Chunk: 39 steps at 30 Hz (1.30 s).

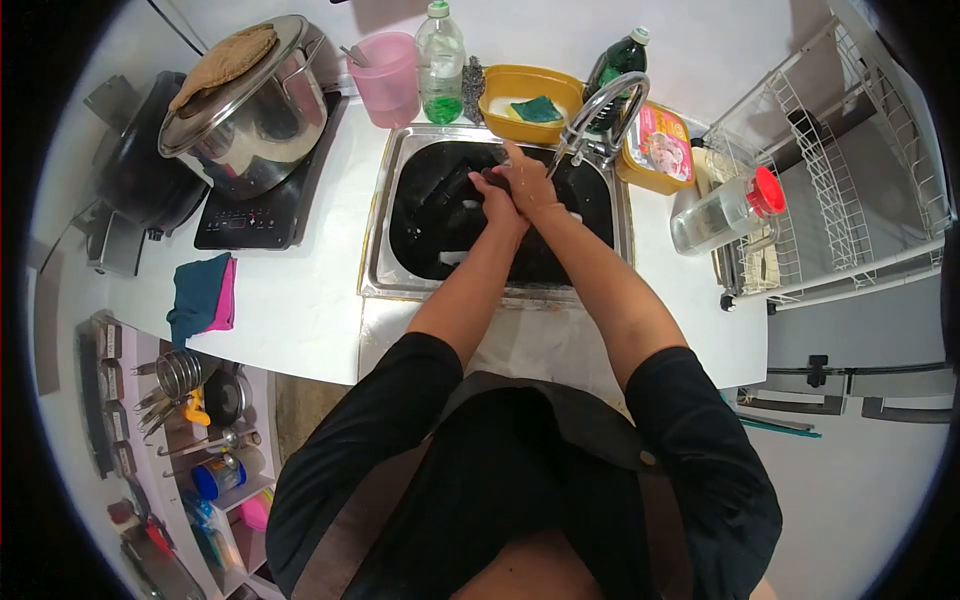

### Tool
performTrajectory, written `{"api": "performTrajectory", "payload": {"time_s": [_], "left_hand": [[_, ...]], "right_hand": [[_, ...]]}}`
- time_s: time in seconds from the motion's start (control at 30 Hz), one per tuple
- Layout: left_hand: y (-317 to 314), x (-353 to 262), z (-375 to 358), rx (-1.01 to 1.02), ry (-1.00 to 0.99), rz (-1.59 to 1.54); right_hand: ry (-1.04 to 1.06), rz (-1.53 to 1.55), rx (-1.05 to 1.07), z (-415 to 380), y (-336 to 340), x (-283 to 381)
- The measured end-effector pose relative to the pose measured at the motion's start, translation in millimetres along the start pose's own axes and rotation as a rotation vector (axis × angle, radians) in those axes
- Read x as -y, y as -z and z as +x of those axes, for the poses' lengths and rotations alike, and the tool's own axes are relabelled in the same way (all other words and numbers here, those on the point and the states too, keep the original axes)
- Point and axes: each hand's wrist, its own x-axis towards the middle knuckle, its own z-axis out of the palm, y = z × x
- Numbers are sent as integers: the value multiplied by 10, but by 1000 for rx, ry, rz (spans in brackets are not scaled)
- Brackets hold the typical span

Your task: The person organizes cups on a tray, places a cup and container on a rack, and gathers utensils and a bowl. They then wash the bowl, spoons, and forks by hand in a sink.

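Note:
Both my hands are over the sink (372, 262), wrists close together and fingers meeting beneath the tap (612, 90). My left hand (497, 200) is palm up with curled fingers, on the lower left side. My right hand (532, 183) lies against it from the right, wet, its fingers bent inward. Something dark shows between the hands, too hidden to name. Below them the sink's inside looks black, with a few whitish bits and dark shapes I cannot make out.
Behind the sink stand a pink pitcher (386, 82), a clear bottle (440, 65), a yellow tub (502, 122) with a sponge (537, 109), and a green bottle (606, 80). A lidded pot (270, 125) rests on the cooktop (252, 222) at left. Right are a red-lidded jar (712, 215) and a wire rack (838, 200).

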Motion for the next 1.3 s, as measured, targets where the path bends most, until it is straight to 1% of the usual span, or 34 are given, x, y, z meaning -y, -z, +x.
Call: {"api": "performTrajectory", "payload": {"time_s": [0.03,0.07,0.17,0.2,0.3,0.4,0.5,0.53,0.6,0.63,0.7,0.73,0.83,0.9,0.97,1.03,1.07,1.13,1.17,1.2,1.3], "left_hand": [[-25,-40,65,-73,1,40],[-310,-195,-353,-278,2,299],[-157,-262,-111,-160,46,380],[-113,-264,-35,-61,89,419],[154,-193,349,256,160,140],[79,-137,208,306,101,261],[198,-98,307,303,-54,414],[190,-90,287,256,-38,393],[119,-77,159,158,-9,347],[99,-71,76,227,-8,381],[66,-41,-149,369,-5,454],[34,0,-251,303,-12,508],[7,73,-297,310,-52,738],[-69,-4,-357,333,-5,820],[-222,-122,-432,357,40,896],[-216,-147,-290,349,57,720],[-212,-149,-180,346,66,634],[-250,-163,84,358,112,519],[-318,-184,36,361,137,461],[-355,-175,-39,310,3,547],[-10,-175,361,185,-24,636]], "right_hand": [[57,66,30,7,-12,-17],[30,-136,166,26,-43,-6],[88,31,166,-67,34,75],[108,127,125,-53,-20,-4],[69,128,129,11,87,70],[-35,-37,32,166,94,-61],[-18,320,80,279,44,-229],[-92,404,135,230,172,-74],[-40,386,141,184,193,-58],[-12,378,145,169,201,-51],[-22,271,144,191,267,-32],[-25,216,142,205,291,-41],[425,-205,-273,193,315,-83],[193,-38,-176,226,379,-191],[-47,134,-107,242,516,-149],[-306,311,-64,249,671,-92],[-165,298,-279,237,518,-251],[-179,461,-256,128,121,-483],[-187,542,-244,58,27,-460],[-230,764,-236,-8,-22,-462],[-282,755,-23,-18,-126,-673]]}}
